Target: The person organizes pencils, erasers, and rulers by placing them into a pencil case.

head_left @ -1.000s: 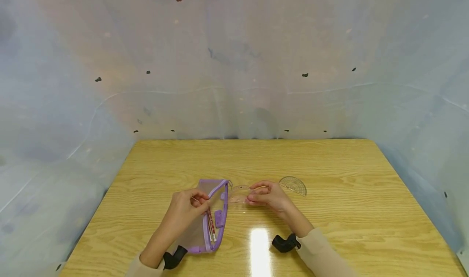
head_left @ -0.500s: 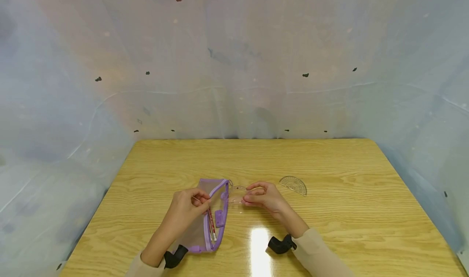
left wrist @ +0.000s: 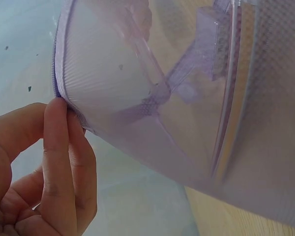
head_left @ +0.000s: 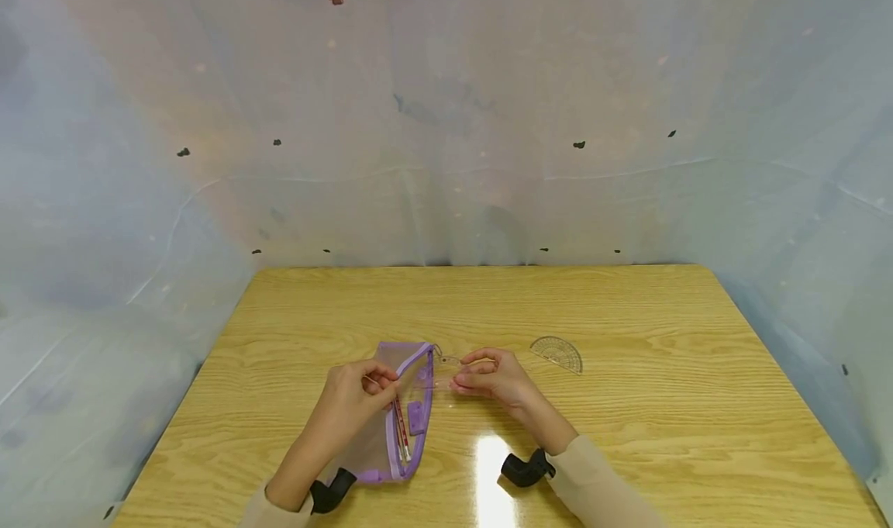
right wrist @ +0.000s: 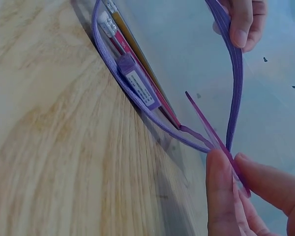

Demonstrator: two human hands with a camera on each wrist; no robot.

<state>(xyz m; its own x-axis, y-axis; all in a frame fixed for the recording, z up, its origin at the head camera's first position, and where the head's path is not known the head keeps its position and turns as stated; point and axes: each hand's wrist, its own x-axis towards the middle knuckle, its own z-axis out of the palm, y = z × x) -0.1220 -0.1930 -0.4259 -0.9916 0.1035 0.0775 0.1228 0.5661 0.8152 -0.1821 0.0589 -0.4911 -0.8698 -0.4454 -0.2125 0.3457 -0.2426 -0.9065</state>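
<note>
A purple-trimmed mesh pencil case (head_left: pixel 363 446) lies on the table with its zip side gaping. My left hand (head_left: pixel 356 396) pinches the zipped edge and holds it up, thumb and fingertips at the trim in the left wrist view. My right hand (head_left: pixel 498 381) pinches a thin clear plastic piece with a pink edge (right wrist: pixel 211 129); its far end reaches into the case's opening. In the right wrist view the piece is nearly edge-on, so its kind cannot be told. Inside the case are a red pencil (right wrist: pixel 150 82), a yellow pencil (right wrist: pixel 137 52) and a purple block with a barcode label (right wrist: pixel 138 82).
A clear protractor (head_left: pixel 558 354) lies flat on the wooden table (head_left: pixel 663 388), beyond and right of my right hand. A pale patterned curtain (head_left: pixel 446 125) surrounds the table at the back and sides. Light glares off the tabletop near the front.
My right hand has moved left with the clear plastic piece, bringing its end into the case's opening. The left hand keeps its pinch on the edge, almost still.
</note>
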